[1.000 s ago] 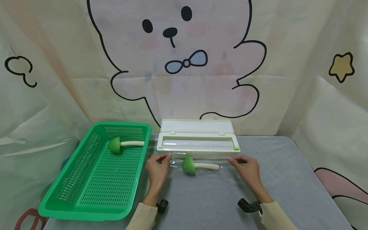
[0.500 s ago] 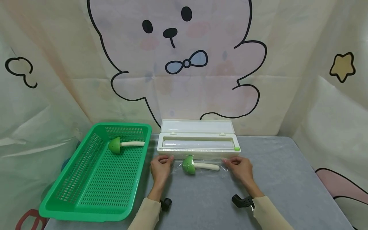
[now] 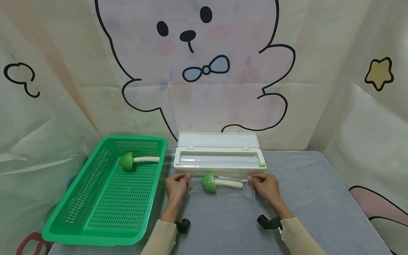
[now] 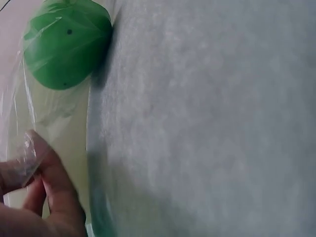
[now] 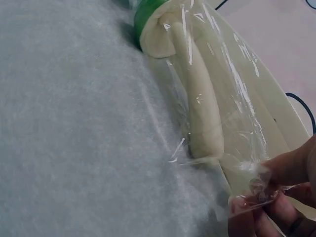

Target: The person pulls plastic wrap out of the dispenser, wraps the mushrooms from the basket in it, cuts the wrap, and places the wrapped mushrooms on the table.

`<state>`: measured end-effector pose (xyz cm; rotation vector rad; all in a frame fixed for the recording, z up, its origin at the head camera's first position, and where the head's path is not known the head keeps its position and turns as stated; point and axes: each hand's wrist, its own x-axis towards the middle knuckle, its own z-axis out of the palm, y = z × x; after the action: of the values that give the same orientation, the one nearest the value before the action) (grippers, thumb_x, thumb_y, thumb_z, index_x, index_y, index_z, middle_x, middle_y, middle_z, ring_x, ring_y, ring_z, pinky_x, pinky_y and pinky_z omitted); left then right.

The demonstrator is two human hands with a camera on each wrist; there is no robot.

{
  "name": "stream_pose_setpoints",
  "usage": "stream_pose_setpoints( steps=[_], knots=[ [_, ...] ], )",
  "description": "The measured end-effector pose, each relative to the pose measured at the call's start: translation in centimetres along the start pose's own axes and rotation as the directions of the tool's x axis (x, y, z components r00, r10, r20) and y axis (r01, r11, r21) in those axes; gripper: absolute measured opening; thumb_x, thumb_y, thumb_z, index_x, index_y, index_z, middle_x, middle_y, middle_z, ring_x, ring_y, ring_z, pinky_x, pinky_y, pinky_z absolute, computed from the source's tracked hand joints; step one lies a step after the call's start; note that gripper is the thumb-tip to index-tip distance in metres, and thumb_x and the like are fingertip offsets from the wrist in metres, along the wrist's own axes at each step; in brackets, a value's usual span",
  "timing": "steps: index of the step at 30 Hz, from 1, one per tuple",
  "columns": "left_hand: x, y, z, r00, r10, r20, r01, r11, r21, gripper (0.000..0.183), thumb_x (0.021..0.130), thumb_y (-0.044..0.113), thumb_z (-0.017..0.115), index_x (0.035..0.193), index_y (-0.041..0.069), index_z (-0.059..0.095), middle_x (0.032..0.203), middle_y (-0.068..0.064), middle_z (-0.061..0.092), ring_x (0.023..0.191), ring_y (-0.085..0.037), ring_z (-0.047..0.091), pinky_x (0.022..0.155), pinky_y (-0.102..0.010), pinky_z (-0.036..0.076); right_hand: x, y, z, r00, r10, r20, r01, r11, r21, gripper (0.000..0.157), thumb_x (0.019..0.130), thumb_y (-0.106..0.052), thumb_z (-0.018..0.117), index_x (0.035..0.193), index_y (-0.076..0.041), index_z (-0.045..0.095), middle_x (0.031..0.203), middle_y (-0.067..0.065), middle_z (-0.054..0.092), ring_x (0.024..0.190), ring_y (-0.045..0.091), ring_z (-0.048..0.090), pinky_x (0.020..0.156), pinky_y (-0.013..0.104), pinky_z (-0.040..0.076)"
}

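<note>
A toy mushroom (image 3: pixel 208 182) with a green cap and a long cream stem lies on the table in front of the white cling film dispenser (image 3: pixel 220 170). Clear cling film (image 5: pixel 232 98) stretches from the dispenser and covers the mushroom. At the cap end my left hand (image 3: pixel 176 186) pinches one corner of the film between thumb and fingers. My right hand (image 3: pixel 266 185) pinches the other corner, beyond the stem's end, where the film is bunched in the right wrist view. Neither hand touches the mushroom itself.
The dispenser's lid (image 3: pixel 218 140) stands raised, and a film roll (image 3: pixel 220 160) shows inside. To the left, a green basket (image 3: pixel 95 238) holds a second green-capped mushroom (image 3: pixel 126 161). A red handle-like loop (image 3: pixel 33 236) sits at the lower left edge. A printed curtain hangs behind the table.
Both hands have moved inward with the film's corners, the right one further. The film now lies closer over the mushroom. The mushroom, basket and dispenser have stayed put.
</note>
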<state>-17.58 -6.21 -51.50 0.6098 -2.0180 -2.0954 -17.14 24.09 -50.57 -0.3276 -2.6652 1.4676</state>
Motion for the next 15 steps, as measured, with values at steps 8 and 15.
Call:
stream_pose_setpoints(
  steps=[8, 15],
  knots=[
    [0.1, -0.4, -1.1, 0.987, -0.044, 0.157, 0.054, 0.996, -0.064, 0.022, 0.096, 0.006, 0.070, 0.107, -0.013, 0.070, 0.081, -0.013, 0.069, 0.063, -0.011, 0.061, 0.056, -0.021, 0.051, -0.1, 0.8, -0.3, 0.992, -0.031, 0.121, 0.018, 0.994, 0.109, 0.028, 0.096, -0.015, 0.072, 0.112, 0.008, 0.071, 0.078, 0.009, 0.068, 0.060, 0.016, 0.065, 0.055, 0.025, 0.052],
    [-0.7, 0.4, -1.8, 0.975, -0.038, 0.220, 0.050, 0.997, -0.052, 0.029, 0.096, 0.013, 0.072, 0.114, -0.009, 0.069, 0.091, -0.010, 0.071, 0.069, -0.011, 0.065, 0.060, -0.023, 0.055, -0.8, 1.6, -1.4, 0.974, -0.049, 0.219, -0.019, 0.955, 0.295, 0.037, 0.099, -0.015, 0.069, 0.122, 0.013, 0.064, 0.100, 0.017, 0.073, 0.080, 0.010, 0.068, 0.069, 0.027, 0.059]
  ],
)
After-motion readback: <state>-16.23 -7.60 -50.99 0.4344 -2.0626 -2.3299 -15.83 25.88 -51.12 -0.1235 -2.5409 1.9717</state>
